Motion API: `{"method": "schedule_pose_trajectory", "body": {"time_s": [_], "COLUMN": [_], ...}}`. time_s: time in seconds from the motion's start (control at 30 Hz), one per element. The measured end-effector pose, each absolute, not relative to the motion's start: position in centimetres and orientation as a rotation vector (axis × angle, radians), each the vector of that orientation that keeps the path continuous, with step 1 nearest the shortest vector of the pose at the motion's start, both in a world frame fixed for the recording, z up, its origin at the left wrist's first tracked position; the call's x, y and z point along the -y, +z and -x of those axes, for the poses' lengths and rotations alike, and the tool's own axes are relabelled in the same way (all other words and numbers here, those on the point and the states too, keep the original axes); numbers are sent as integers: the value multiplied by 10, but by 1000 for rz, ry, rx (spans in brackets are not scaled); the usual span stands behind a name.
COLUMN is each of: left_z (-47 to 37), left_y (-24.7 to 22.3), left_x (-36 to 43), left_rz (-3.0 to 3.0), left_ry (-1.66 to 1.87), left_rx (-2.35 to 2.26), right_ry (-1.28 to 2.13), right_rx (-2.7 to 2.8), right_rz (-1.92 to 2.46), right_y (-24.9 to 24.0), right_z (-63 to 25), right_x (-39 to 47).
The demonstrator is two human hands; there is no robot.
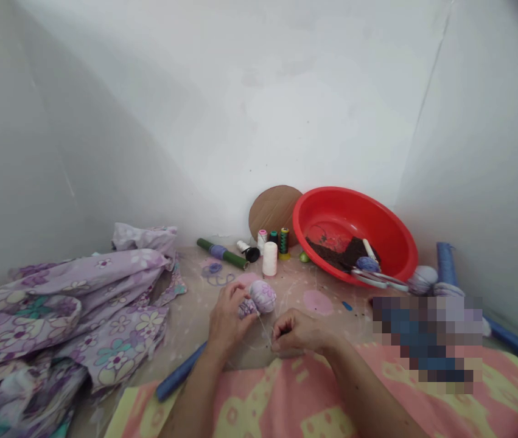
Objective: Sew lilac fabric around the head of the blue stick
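I have the left hand (229, 316) curled over a small floral ball (246, 307), fingers on its far side and thumb toward me. A second ball (263, 297), larger and rounder, sits right against it toward the back edge of the tabletop (181, 304); I can't tell whether the two are joined.

The right hand (302, 331) has thumb and forefinger pressed together, pinching a pale thread (265, 330). What matters most to me is the line of that thread: from the right fingertips it slants left and toward the back edge, ending up at the floral ball under the left thumb. Both balls therefore lie left of the right hand and farther back, with the left hand clearly nearer.

Behind them, close to the back edge, a white spool (270, 259) stands upright. A red basin (405, 231) tilts toward me by the back right corner. Floral fabric (122, 322) is heaped along the left side, and a pink-and-yellow cloth (259, 401) lies on the near side, beneath the forearms.
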State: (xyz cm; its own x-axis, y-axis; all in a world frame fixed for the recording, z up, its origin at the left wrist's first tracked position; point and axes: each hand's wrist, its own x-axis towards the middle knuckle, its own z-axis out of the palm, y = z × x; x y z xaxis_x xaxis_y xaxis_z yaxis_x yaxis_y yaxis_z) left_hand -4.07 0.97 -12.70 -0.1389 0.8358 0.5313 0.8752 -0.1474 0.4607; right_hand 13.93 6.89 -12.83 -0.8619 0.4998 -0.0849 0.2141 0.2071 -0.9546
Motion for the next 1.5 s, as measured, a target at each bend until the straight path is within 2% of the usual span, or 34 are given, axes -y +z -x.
{"method": "schedule_pose_trajectory", "body": {"time_s": [0.17, 0.3, 0.43, 0.6, 0.9, 1.23, 1.5], "left_z": [40, 39, 41, 45, 48, 52, 52], "left_y": [-128, -126, -125, -127, -121, -130, -124], "left_x": [-9, -8, -7, -9, -9, -10, -7], "left_rz": [2120, 2178, 2193, 2190, 2162, 1841, 1750], "left_ry": [-1131, -1114, -1182, -1411, -1876, -2464, -2706], "left_rx": [1992, 1970, 1916, 1861, 1848, 2062, 1925], "right_ry": [1798, 1688, 1381, 1005, 1374, 1398, 1434], "right_rx": [2245, 2371, 2497, 2285, 1590, 1662, 1680], "right_rz": [627, 632, 830, 971, 855, 861, 860], "right_y": [-123, -127, -133, -129, -116, -122, -125], "right_z": [-137, -140, -150, -167, -171, -154, -143], "right_x": [-63, -67, -82, -100, -99, -91, -84]}}
